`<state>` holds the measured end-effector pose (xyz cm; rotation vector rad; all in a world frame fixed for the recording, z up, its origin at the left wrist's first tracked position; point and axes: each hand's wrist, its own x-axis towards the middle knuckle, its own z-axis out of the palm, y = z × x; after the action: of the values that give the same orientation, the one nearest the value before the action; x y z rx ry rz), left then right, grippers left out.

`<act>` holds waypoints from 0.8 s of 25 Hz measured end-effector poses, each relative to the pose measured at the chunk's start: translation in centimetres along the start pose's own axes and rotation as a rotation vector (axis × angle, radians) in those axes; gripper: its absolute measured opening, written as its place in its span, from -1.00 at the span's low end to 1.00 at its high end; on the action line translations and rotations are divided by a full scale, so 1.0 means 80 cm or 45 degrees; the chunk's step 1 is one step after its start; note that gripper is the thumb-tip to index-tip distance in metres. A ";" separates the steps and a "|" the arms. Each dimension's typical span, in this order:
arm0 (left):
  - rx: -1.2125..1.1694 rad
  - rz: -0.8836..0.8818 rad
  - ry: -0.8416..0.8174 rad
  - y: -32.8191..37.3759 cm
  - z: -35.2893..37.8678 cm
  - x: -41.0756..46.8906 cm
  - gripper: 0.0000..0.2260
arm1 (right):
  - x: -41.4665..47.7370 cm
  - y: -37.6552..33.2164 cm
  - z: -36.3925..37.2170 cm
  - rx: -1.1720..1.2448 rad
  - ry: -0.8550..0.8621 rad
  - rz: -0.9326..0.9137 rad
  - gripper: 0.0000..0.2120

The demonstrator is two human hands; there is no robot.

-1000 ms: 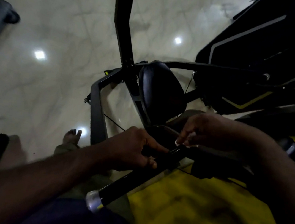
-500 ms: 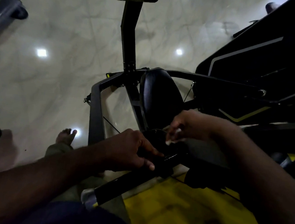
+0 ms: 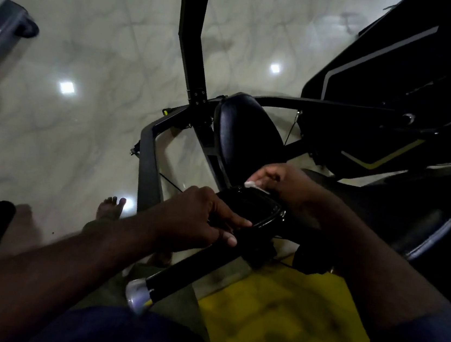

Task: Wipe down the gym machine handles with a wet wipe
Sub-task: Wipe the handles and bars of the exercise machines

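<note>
Head view | your left hand [image 3: 198, 220]: fingers curl round the handle [image 3: 186, 275] | right hand [image 3: 284, 181]: fingers pinch the wet wipe [image 3: 255, 185], just beyond them | step: wiping | next: likely draw wipe along handle

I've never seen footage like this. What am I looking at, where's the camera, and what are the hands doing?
No robot here: a person wears the camera on their head, so you look down along their arms. Below is a black gym machine with a padded seat, on a shiny pale floor; a bare foot shows beside it. The left hand holds a long black handle with a silver cap. The right hand pinches a small white wipe at the edge of a glossy black part above that handle. It is too dark to tell what that part is.
</note>
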<state>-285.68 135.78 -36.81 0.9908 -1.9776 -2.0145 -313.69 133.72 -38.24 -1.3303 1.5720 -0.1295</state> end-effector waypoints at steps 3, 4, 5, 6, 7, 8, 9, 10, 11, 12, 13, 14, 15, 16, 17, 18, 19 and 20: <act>0.069 0.006 0.008 0.009 0.001 0.002 -0.62 | -0.082 0.014 -0.001 0.376 0.196 0.132 -0.91; 0.091 -0.003 0.023 0.013 0.000 0.003 -0.63 | -0.098 0.019 0.011 0.581 0.237 0.209 -0.87; 0.124 -0.017 0.042 0.016 -0.001 0.003 -0.63 | -0.103 0.021 0.026 0.819 0.269 0.273 -0.83; 0.162 -0.026 0.054 0.018 -0.001 0.003 -0.63 | -0.100 0.017 0.040 1.021 0.281 0.342 -0.79; 0.197 -0.032 0.053 0.020 0.000 0.002 -0.63 | -0.095 0.016 0.056 1.219 0.300 0.400 -0.76; 0.201 -0.030 0.046 0.020 0.001 0.002 -0.63 | -0.084 0.018 0.069 1.393 0.313 0.462 -0.74; 0.180 -0.026 0.036 0.019 0.002 0.000 -0.63 | -0.071 0.033 0.082 1.505 0.337 0.485 -0.76; 0.147 -0.026 0.031 0.018 0.003 -0.002 -0.63 | -0.068 0.038 0.090 1.537 0.362 0.498 -0.75; 0.128 -0.025 0.035 0.017 0.004 -0.005 -0.63 | -0.060 0.057 0.101 1.579 0.358 0.452 -0.75; 0.131 -0.030 0.043 0.016 0.006 -0.008 -0.63 | -0.057 0.072 0.108 1.589 0.363 0.419 -0.73; 0.146 -0.031 0.048 0.017 0.008 -0.009 -0.63 | -0.057 0.076 0.110 1.629 0.340 0.410 -0.67; 0.165 -0.034 0.050 0.019 0.009 -0.010 -0.65 | -0.068 0.074 0.109 1.686 0.354 0.382 -0.67; 0.190 -0.036 0.048 0.023 0.010 -0.010 -0.66 | -0.082 0.056 0.103 1.802 0.355 0.383 -0.72; 0.218 -0.030 0.042 0.026 0.009 -0.009 -0.67 | -0.099 0.044 0.095 1.857 0.373 0.329 -0.76; 0.254 -0.019 0.035 0.029 0.007 -0.007 -0.67 | -0.115 0.037 0.088 1.826 0.417 0.308 -0.77; 0.299 -0.007 0.027 0.032 0.005 -0.004 -0.67 | -0.130 0.027 0.083 1.792 0.489 0.252 -0.79; 0.341 0.000 0.018 0.035 0.003 -0.001 -0.66 | -0.145 0.019 0.078 1.762 0.580 0.198 -0.81; 0.364 0.011 0.004 0.035 0.000 0.001 -0.66 | -0.147 0.012 0.078 1.697 0.676 0.173 -0.83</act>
<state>-286.68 135.43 -34.20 1.0341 -2.3088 -1.7557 -311.38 146.35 -34.55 -0.1140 1.4508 -1.2732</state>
